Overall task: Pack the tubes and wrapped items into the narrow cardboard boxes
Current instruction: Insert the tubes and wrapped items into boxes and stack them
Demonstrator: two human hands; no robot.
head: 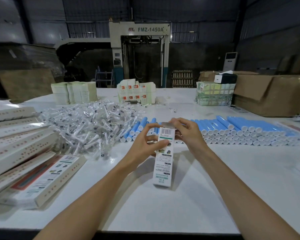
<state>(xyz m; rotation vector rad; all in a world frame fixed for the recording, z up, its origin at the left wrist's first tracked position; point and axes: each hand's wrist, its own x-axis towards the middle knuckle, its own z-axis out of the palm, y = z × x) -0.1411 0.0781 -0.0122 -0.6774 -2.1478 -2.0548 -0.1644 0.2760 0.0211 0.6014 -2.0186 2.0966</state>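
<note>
Narrow box (164, 153) is sitting between my hands over the table (215, 179), its long axis pointing away from me, flap (168, 125) end farthest. My left hand (145, 144) is gripping its upper half, and my right hand (187, 132) is pinching the flap. Blue tubes (249, 134) are lying just beyond, nearer my right hand.

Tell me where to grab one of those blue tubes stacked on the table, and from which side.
Take a top-layer blue tube by its white-capped end, coming from above on the near side. The tubes lie packed side by side with caps facing you, so only tops and near ends are free.
</note>
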